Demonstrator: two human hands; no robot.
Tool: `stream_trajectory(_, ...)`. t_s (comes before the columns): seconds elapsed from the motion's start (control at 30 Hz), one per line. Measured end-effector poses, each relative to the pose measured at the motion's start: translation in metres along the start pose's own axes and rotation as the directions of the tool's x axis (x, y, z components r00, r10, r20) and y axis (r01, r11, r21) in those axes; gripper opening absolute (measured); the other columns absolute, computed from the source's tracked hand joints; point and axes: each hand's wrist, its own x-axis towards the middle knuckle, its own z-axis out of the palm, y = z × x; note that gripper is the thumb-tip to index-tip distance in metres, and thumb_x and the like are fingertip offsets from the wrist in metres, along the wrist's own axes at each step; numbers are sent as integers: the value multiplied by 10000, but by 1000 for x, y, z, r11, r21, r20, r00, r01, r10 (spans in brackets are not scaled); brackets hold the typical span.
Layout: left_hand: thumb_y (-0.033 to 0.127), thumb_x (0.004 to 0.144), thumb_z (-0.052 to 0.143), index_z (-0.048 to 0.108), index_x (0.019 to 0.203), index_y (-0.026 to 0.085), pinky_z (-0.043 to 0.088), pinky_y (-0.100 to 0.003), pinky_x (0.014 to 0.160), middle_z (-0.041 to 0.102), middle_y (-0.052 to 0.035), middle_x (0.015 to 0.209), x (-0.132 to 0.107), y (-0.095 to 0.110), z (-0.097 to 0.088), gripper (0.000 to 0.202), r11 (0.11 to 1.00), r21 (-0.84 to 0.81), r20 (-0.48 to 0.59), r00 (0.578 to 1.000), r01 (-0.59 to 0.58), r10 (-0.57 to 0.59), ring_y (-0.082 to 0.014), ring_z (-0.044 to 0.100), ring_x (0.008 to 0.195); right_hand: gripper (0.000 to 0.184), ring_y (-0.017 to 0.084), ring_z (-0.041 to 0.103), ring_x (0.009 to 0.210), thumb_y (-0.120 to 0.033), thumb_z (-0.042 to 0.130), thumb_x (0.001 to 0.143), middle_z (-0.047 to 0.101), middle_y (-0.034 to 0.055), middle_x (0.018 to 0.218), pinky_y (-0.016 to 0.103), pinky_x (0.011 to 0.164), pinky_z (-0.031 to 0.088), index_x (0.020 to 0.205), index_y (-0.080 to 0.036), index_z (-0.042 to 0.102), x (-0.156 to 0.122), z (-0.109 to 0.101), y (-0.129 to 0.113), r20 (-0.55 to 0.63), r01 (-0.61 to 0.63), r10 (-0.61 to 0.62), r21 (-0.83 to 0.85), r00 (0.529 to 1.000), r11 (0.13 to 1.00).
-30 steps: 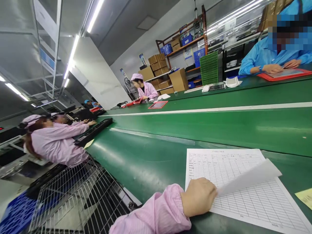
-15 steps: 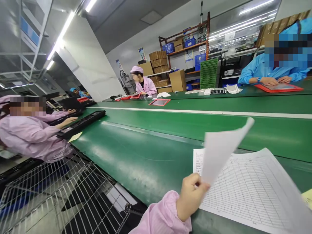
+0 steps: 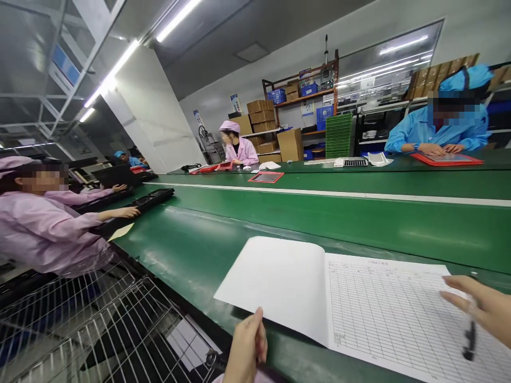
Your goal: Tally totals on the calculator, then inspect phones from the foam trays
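Observation:
A booklet of printed forms lies open on the green bench, with a blank white page (image 3: pixel 279 287) on its left and a ruled table sheet (image 3: pixel 383 314) on its right. My left hand (image 3: pixel 247 346) is by the blank page's lower edge, fingers curled in; its thumb tip overlaps that edge, and no page shows gripped in it. Over the right side of the ruled sheet, my right hand (image 3: pixel 485 306) holds a dark pen (image 3: pixel 470 338), thumb and forefinger stretched toward the sheet's upper corner. The pen hangs roughly upright, its lower end blurred.
Left of the bench (image 3: pixel 179 255) stands a wire rack (image 3: pixel 120 324). A co-worker in pink (image 3: pixel 51 218) reaches to a long black tray (image 3: pixel 151 199). Across the bench, a person in blue (image 3: pixel 439 130) handles red-edged sheets (image 3: pixel 447 159). A red-framed panel (image 3: pixel 266 177) lies nearer the middle.
The page my left hand was lifting now lies turned over to the left, and that hand has moved left and down. My right hand has come into view with the pen.

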Motion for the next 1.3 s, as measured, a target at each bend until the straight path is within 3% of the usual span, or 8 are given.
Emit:
stream_trajectory(0.07, 725, 691, 495, 364, 344, 218, 192, -236, 340, 316, 30, 296, -10, -2, -1, 628, 979, 180, 274, 961, -94, 41, -84, 305, 270, 337, 339, 667, 849, -481, 433, 729, 695, 108, 1004, 447, 750, 528, 934, -286, 617, 14, 3, -38, 130, -2, -1, 18, 991, 1000)
stream_trajectory(0.17, 664, 771, 467, 569, 461, 214, 415, -279, 430, 582, -68, 466, -24, -11, 25, 556, 783, 382, 645, 749, -490, 154, -178, 565, 457, 306, 305, 658, 920, -364, 412, 795, 680, 105, 1058, 383, 772, 517, 1005, -237, 596, 33, 18, -86, 156, 52, -55, 25, 986, 998)
stream_trajectory(0.27, 615, 749, 559, 720, 767, 232, 526, -349, 738, 729, -108, 880, -29, -16, 75, 416, 696, 354, 755, 630, -625, 182, -260, 667, 865, 302, 267, 633, 995, -267, 398, 852, 661, 119, 1089, 334, 824, 487, 1090, -192, 567, 46, 39, -115, 137, 100, -99, -2, 986, 995)
stream_trajectory(0.37, 604, 767, 547, 638, 1157, 176, 308, -512, 1064, 513, -149, 1354, -24, -9, 111, 586, 589, 356, 820, 545, -726, 176, -336, 456, 1249, 303, 278, 624, 995, -227, 364, 898, 652, 159, 1048, 353, 818, 468, 1126, -143, 544, 51, 54, -132, 98, 113, -106, -65, 990, 991)
stream_trajectory(0.53, 613, 824, 452, 294, 1413, 46, -39, -620, 1096, 103, -226, 1501, -12, 6, 105, 832, 302, 613, 772, 634, -730, -36, -370, 15, 1405, 225, 311, 634, 926, -262, 392, 917, 666, 163, 961, 367, 726, 458, 1045, -157, 546, 45, 56, -146, 67, 124, -117, -113, 991, 986)
stream_trajectory(0.97, 245, 738, 594, 149, 1440, -12, 105, -475, 1157, 47, -212, 1518, 2, 15, 80, 870, 493, 647, 575, 797, -581, 185, -311, 41, 1414, 251, 242, 609, 546, -477, 493, 790, 560, -15, 499, 277, 494, 391, 713, -253, 412, 26, 8, -168, -88, 125, -114, 132, 990, 983)
stream_trajectory(1.13, 243, 762, 499, 540, 1254, 114, 455, -380, 943, 633, -127, 1210, -1, 73, 81, 510, 738, 238, 569, 707, -631, 420, -271, 594, 1082, 436, 228, 587, 587, -681, 376, 729, 568, 24, 627, 312, 564, 422, 746, -249, 430, 7, -27, -183, -382, 210, -112, 227, 917, 951)
stream_trajectory(1.3, 334, 783, 476, 715, 898, 154, 472, -307, 674, 713, -58, 787, -14, 129, 78, 321, 668, 156, 669, 576, -727, 470, -228, 628, 731, 575, 205, 534, 517, -818, 413, 701, 521, 5, 573, 320, 530, 434, 751, -249, 474, -21, -64, -188, -747, 465, -81, 321, 660, 825)
